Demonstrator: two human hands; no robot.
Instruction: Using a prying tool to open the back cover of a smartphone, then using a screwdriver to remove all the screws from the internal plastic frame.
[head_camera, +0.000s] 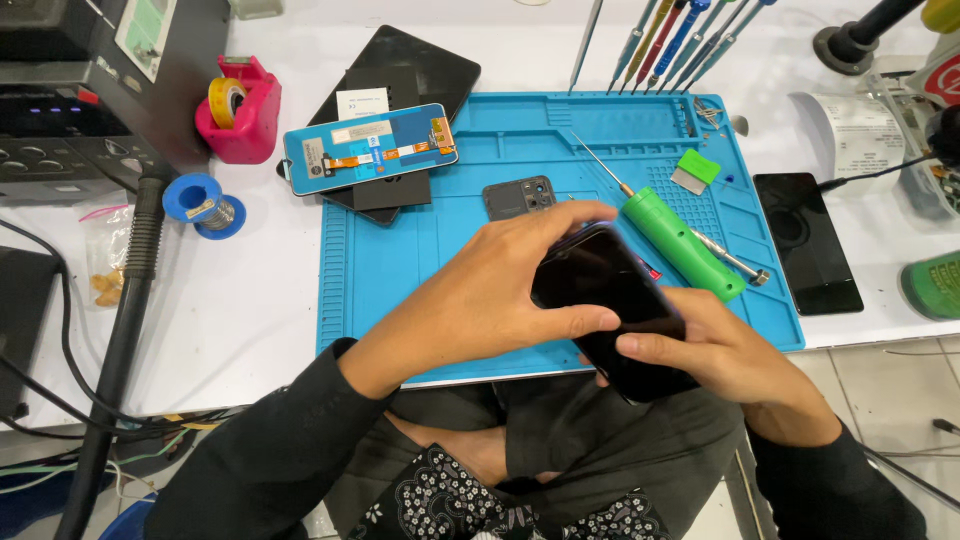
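Observation:
A black smartphone (610, 300) with a dark screen is held between both hands above the near edge of a blue silicone work mat (400, 270). My left hand (490, 290) wraps over its upper end, fingers on the far edge and thumb on the screen side. My right hand (720, 355) supports it from below and the right, thumb lying across the lower screen. A green-handled screwdriver (680, 240) lies on the mat just behind the phone, and a small dark camera-cover piece (520, 197) sits to its left.
A blue-backed replacement screen (370, 147) with orange flex cables rests on a black tablet (400, 75) at the mat's back left. Beside them are a pink tape dispenser (240, 110), a solder spool (203, 203) and a black hose (120, 330). Another black phone (807, 240), a green scraper (695, 170) and several screwdrivers (680, 40) lie right and behind.

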